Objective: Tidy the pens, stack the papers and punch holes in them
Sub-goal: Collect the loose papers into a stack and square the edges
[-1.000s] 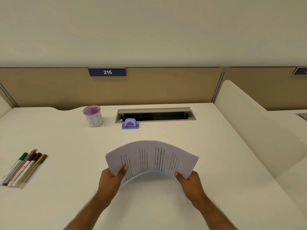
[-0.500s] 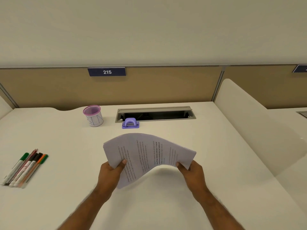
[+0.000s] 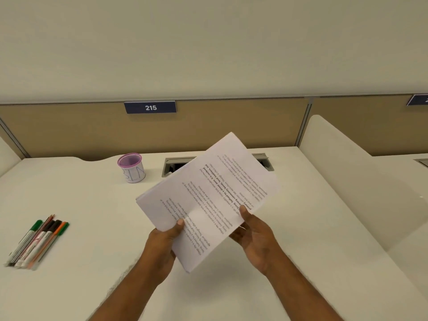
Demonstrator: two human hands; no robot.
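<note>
Both hands hold the papers [image 3: 209,200] tilted above the table [image 3: 92,216]: the left hand [image 3: 162,245] has its grip on the near left edge, the right hand [image 3: 256,237] on the near right edge. To square the stack well, the edges should probably be tapped on the table. The pink-rimmed cup [image 3: 131,167] looks empty; the pens [image 3: 38,242] lie loose, well to the left.

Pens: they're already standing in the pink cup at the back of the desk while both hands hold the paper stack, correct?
Not quite. The head view shows the pens lying flat on the desk's left side, well apart from the pink cup. The left hand and right hand do both hold the paper stack.
</note>
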